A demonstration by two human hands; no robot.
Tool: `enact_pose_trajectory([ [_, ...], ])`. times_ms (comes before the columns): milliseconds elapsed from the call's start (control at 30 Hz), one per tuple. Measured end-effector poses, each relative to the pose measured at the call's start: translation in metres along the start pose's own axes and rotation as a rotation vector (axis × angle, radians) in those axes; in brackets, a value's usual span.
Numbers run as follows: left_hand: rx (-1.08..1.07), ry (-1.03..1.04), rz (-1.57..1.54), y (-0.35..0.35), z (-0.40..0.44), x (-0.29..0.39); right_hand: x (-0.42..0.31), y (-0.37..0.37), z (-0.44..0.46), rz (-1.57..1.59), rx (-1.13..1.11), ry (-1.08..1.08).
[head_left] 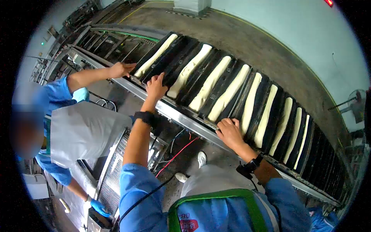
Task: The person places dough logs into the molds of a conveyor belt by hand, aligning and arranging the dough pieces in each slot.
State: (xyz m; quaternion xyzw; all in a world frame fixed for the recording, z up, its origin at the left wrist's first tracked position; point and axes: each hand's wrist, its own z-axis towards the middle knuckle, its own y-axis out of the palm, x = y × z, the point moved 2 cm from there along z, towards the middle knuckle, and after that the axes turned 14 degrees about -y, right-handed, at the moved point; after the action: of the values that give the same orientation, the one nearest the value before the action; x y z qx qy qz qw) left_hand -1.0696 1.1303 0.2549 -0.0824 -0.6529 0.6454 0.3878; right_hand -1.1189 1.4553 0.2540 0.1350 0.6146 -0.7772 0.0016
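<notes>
Long pale dough strips point(212, 83) lie one by one in a row of black trays point(169, 63) on a metal-framed conveyor point(176, 115). My left hand point(156, 87) rests at the near edge of the trays, between the first and second strips from the left, fingers apart and holding nothing visible. Farther right, my right hand point(230, 133) touches the near tray edge beside the lower ends of two strips. Its fingers are bent over the rim, and whether they grip it is hard to make out.
A co-worker in blue sleeves and a pale apron point(87, 129) stands at the left, one hand point(121, 70) at the first tray and a blue-gloved hand point(99, 208) by a perforated metal surface point(112, 181). A red cable point(176, 156) runs below the conveyor. A fan point(355, 101) stands far right.
</notes>
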Motion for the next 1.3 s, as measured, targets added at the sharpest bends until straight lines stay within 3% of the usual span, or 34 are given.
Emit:
enact_pose_trajectory([
  [33, 0.145, 0.007, 0.068, -0.012, -0.013, 0.013, 0.002, 0.0, 0.001, 0.002, -0.002, 0.007],
  [267, -0.101, 0.036, -0.063, 0.008, -0.013, 0.013, 0.001, -0.002, 0.003, 0.034, 0.019, 0.004],
  [400, -0.069, 0.052, -0.005, 0.003, -0.03, 0.016, 0.0, -0.003, 0.003, 0.021, 0.04, -0.002],
  [533, -0.075, 0.194, -0.112, 0.014, -0.031, 0.022, -0.005, -0.007, 0.009, 0.077, -0.044, 0.056],
  [633, -0.123, 0.308, -0.183, 0.032, -0.003, 0.055, -0.007, -0.005, 0.006, 0.03, 0.039, 0.028],
  [733, -0.016, 0.429, -0.13, 0.064, 0.035, 0.086, -0.005, -0.003, 0.005, 0.035, 0.017, 0.023],
  [867, -0.164, 0.395, 0.022, 0.098, 0.07, 0.102, 0.002, 0.003, 0.002, 0.039, 0.031, -0.005],
  [1000, -0.276, 0.387, 0.069, 0.136, 0.072, 0.041, 0.0, -0.002, 0.002, 0.101, 0.012, 0.031],
  [1067, -0.311, 0.437, 0.115, 0.127, 0.063, 0.024, 0.0, -0.002, 0.003, 0.106, 0.017, 0.028],
  [1133, -0.489, 0.521, 0.043, 0.093, 0.035, 0.025, 0.0, -0.003, 0.002, 0.116, 0.039, 0.01],
  [1233, -0.41, 0.493, 0.092, 0.093, 0.008, 0.009, -0.001, -0.004, 0.001, 0.067, 0.046, -0.025],
  [1267, 0.178, 1.081, 0.416, 0.083, -0.005, 0.0, -0.001, -0.002, 0.0, 0.069, 0.045, -0.037],
  [1300, 0.184, 1.07, 0.423, 0.066, -0.02, 0.009, -0.001, 0.0, 0.0, 0.076, 0.046, -0.031],
])
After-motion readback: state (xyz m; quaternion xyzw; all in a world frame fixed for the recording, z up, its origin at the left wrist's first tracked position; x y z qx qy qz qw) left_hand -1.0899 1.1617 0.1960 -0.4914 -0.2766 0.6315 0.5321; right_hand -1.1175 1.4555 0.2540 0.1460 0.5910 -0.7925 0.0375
